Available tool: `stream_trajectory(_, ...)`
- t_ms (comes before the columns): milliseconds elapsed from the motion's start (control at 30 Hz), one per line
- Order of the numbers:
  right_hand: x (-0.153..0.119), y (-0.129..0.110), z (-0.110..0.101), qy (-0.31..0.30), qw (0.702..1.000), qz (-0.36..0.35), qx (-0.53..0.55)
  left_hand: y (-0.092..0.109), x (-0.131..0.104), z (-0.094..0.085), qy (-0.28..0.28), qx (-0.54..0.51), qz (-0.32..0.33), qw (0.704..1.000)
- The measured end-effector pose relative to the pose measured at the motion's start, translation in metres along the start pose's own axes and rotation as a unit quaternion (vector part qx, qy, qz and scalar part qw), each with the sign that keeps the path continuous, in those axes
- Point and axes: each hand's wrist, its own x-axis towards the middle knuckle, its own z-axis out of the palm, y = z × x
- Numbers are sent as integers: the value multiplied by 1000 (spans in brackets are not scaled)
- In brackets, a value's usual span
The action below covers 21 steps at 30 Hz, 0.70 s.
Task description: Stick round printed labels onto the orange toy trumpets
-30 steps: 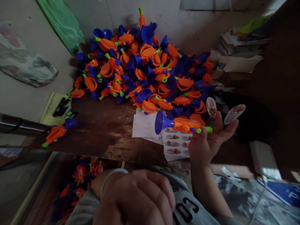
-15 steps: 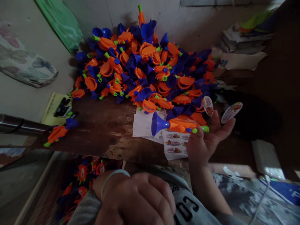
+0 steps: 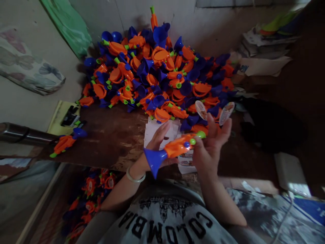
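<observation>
My right hand [image 3: 209,145] pinches a toy trumpet [image 3: 177,145] by its green mouthpiece end, between the thumb and a finger. The trumpet has an orange body and a blue bell that points down to the left. Two oval printed stickers [image 3: 201,110] stand out from the raised fingertips of that hand. My left hand [image 3: 154,140], with a pale bracelet on its wrist, is beside and partly behind the trumpet, fingers spread. Its palm is partly hidden by the bell and body. Below lie sticker sheets [image 3: 186,166] and white paper [image 3: 150,132].
A big heap of similar trumpets [image 3: 152,79] fills the back of the brown table [image 3: 111,135]. One trumpet [image 3: 63,144] lies at left by a metal cylinder [image 3: 25,134]. More stickered trumpets [image 3: 88,186] sit below the table edge. A white box [image 3: 291,173] with a cable is at right.
My left hand has moved forward from near my body to the trumpet, its fingers opening. The right hand has shifted left with the trumpet and stickers, and the bell has tipped lower.
</observation>
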Motion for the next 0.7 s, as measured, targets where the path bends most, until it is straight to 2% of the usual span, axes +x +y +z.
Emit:
stream_trajectory(67, 4, -1, 3, -41, 999, -3, -6, 1, 1, 8, 36, -26, 28, 999)
stream_trajectory(100, 7, -1, 3, -34, 999, -21, -17, 2, 0, 12, 71, -37, 27, 996)
stream_trajectory(200, 19, -3, -5, 81, 989, -110, -64, 4, -1, 24, 215, -119, -56, 968)
stream_trajectory(267, 21, -7, -9, 144, 979, -143, -34, 1, -2, 32, 260, -214, -127, 933)
stream_trajectory(300, 20, -9, -10, 144, 980, -141, -1, 0, -2, 36, 263, -259, -153, 916)
stream_trajectory(367, 13, -15, -7, 106, 986, -114, 62, 1, -2, 41, 256, -336, -175, 889)
stream_trajectory(467, 1, -21, 2, 46, 991, -72, 100, 10, -1, 45, 237, -411, -165, 865)
stream_trajectory(567, -6, -23, 10, 24, 991, -53, 119, 19, -1, 47, 215, -425, -137, 869)
stream_trajectory(700, -7, -24, 14, 4, 991, -51, 124, 20, -3, 47, 210, -410, -92, 883)
